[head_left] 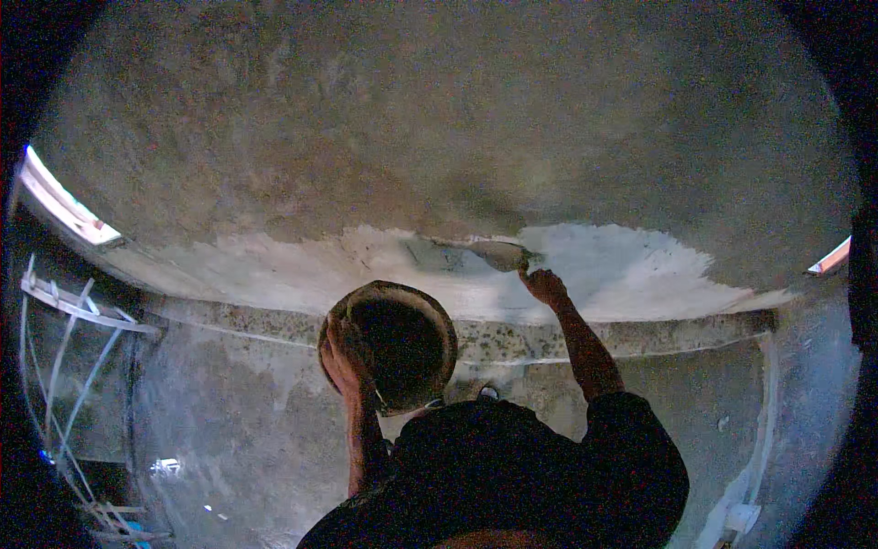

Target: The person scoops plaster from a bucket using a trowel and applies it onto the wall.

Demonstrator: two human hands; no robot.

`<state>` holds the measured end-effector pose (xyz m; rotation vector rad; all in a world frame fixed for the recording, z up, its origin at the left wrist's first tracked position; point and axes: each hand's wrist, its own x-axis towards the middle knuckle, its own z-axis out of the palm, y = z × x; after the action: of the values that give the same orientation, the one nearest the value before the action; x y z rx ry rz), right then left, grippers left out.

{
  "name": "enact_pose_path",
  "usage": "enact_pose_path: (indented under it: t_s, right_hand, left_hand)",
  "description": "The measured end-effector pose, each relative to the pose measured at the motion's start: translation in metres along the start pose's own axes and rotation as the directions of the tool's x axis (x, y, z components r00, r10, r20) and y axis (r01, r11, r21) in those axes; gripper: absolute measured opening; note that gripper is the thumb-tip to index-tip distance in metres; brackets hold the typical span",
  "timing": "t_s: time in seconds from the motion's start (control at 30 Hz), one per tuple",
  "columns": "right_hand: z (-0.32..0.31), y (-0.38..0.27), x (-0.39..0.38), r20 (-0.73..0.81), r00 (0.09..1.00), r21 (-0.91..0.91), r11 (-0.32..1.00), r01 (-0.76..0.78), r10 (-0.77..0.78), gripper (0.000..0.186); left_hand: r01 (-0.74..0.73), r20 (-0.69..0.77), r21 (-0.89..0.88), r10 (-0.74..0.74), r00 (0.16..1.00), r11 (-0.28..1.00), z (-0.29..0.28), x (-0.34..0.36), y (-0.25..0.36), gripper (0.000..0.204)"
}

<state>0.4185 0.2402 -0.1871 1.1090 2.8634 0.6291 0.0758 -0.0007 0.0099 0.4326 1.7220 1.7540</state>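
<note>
Right hand (549, 286): closed around the handle of a trowel (500, 253); the handle is mostly hidden by the fist. The blade is held out to the left, over the pale coat near its upper edge. Whether the wall is touched by the blade cannot be told.

Left hand (343, 357): clamped on the left side of a bowl (448, 320), which is held in front of the body with its mouth tipped up toward the view. The inside is too dark for any contents, or the amount left, to be made out.

Wall (457, 110): an uneven pale coat (631, 270) is spread along the lower part, on both sides of the trowel. The upper boundary is ragged; a darker patch is noted in the coat just left of the blade. Above that boundary, the broad grey-brown face is seen uncoated.

Progress, by judgement: the low strip is largely covered, though its edge is left unfinished; if the whole face is to be coated, most is yet to be done. The speckled ledge (512, 340) below is not seen to be evenly covered.

Surroundings: a shoe (489, 392) is seen below the ledge; a ladder-like frame (69, 311) is stood at far left.
</note>
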Motion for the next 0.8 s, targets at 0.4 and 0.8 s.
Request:
enact_pose_path:
  t_s: [0.4,0.8]
  right_hand:
    - [-0.011,0.032,0.012,-0.33,0.894,0.24,0.943,-0.231,0.303,0.026]
    - [-0.058,0.042,-0.021,-0.472,0.873,-0.004,0.99,-0.14,0.121,0.039]
  left_hand:
    - [-0.084,0.047,-0.141,0.092,0.995,0.986,0.007,0.01,-0.011,0.045]
    - [0.076,0.077,-0.077,-0.07,0.995,0.994,0.011,0.0,0.013,0.039]
